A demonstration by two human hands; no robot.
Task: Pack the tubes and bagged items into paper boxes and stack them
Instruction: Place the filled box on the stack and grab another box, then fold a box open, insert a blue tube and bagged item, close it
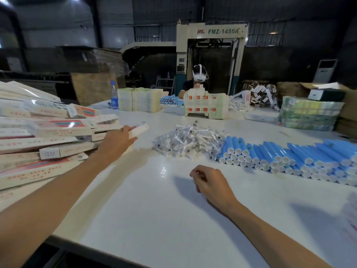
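Fingers (129, 130) of the left hand (116, 142) — gripping a paper box (139, 130).

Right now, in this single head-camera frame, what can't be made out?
All in the head view.
The paper box in the left hand: motion-blurred, fingers cover its near end; filled or empty unknown.
The right hand: seen from behind, curled fingers hide the palm.
The blue tubes: row cut off by the right edge.
The bagged items: contents too small to identify.
The stacked boxes: print too blurred to read.
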